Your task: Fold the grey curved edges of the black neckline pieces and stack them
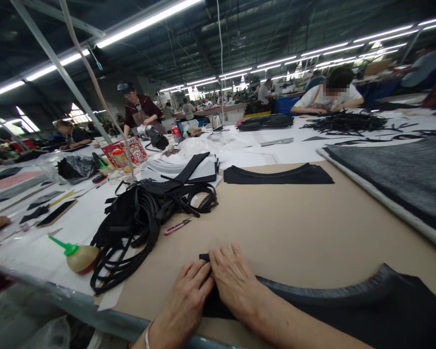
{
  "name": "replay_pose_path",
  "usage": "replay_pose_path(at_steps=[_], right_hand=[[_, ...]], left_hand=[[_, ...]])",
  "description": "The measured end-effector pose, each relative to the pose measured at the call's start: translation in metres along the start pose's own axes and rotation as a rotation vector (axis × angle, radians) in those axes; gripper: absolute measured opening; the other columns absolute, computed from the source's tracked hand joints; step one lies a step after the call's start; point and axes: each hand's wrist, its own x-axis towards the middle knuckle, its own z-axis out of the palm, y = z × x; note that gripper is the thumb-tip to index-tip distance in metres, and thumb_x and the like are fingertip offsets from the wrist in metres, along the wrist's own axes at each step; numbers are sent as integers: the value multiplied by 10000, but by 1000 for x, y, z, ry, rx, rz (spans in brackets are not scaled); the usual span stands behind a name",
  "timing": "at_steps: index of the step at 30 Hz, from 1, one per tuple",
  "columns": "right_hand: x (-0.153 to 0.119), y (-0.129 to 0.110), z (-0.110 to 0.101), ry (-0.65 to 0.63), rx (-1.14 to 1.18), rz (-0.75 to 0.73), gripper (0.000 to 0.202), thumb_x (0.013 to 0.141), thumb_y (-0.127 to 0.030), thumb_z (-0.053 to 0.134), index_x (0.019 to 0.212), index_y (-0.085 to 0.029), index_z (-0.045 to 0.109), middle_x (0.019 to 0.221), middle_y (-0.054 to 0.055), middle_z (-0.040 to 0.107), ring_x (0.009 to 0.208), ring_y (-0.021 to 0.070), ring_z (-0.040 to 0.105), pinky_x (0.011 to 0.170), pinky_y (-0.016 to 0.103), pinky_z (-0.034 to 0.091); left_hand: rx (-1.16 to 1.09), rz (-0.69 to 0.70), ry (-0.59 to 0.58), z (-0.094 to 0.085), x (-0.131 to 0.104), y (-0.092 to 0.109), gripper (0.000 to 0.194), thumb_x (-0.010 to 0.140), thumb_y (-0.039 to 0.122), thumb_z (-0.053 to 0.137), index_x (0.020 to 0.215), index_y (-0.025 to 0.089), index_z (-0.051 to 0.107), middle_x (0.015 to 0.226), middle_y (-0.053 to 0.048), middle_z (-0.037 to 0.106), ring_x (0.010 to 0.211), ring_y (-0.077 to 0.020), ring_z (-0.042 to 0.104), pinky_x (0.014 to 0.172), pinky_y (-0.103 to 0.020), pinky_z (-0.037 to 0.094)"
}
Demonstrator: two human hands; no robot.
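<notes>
Pressing: left hand [189,295], fingers bent together, and right hand [236,286], fingers outstretched, on the left end of a black fabric piece [366,312]; whether either pinches, I cannot tell.
Lie: on brown sheet [276,218], long axis left to right, hollow curve facing away.
Curved edge [334,295]: greyish, ridged.
Red-and-gold box [138,149]: lettering unreadable.

Black piece [378,310] partly hidden, grey sheet [396,167] cropped
</notes>
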Motion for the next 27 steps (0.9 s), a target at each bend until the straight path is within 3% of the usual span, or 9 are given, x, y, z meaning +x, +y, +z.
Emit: replay_pose_path(at_steps=[3,5,7,9,14,19,23,27], right_hand=[[7,-1,-3,-81,84,45,389,917,-158,379,1254,-73,555,1300,150,551,1231,293,438,1038,498,312],[18,5,-13,-219,207,136,384,897,-164,416,1252,-104,551,1256,144,577,1178,280,481,1015,489,331],[27,19,-29,-357,352,247,417,863,-166,443,1272,-148,522,1180,126,601,1082,257,529,965,466,367],[28,39,-46,-417,461,356,434,850,-149,424,1273,-189,515,1110,98,602,1016,230,541,912,410,395],[-4,78,-76,-468,617,518,322,841,-173,480,1137,-201,604,1060,60,577,1012,191,521,884,305,380],[-24,71,-89,-531,573,472,208,819,-278,585,1010,-203,619,1032,59,598,990,236,522,869,380,376],[-21,65,-87,-552,498,461,172,817,-241,562,974,-182,597,1021,77,618,1004,261,525,894,431,357],[-24,71,-87,-608,518,456,191,805,-190,517,981,-169,590,971,87,647,974,261,560,891,431,354]], left_hand=[[-3,14,35,1,0,0,438,875,91,410,1279,213,528,1223,-54,608,1149,-206,503,991,-367,400],[11,31,44,1,0,-1,439,871,94,416,1280,207,528,1193,-61,621,1121,-214,519,970,-373,420],[38,48,33,0,0,-3,466,861,76,409,1298,201,511,1189,-69,623,1099,-220,530,947,-380,439],[46,52,16,0,-1,-5,504,848,42,388,1318,194,485,1212,-71,614,1091,-212,535,935,-373,451],[-65,-56,62,2,-2,-3,419,865,32,381,1196,216,559,1167,-52,621,1086,-193,533,941,-367,455],[-192,-254,142,-4,24,14,230,898,145,456,1072,211,591,1022,-71,604,983,-212,550,852,-396,477],[-319,-172,-44,-12,59,39,317,835,96,518,1114,232,580,1046,-49,616,995,-211,540,897,-412,446],[-374,-133,-214,-15,79,54,295,782,48,536,988,241,624,965,-12,631,953,-200,542,880,-391,420]])
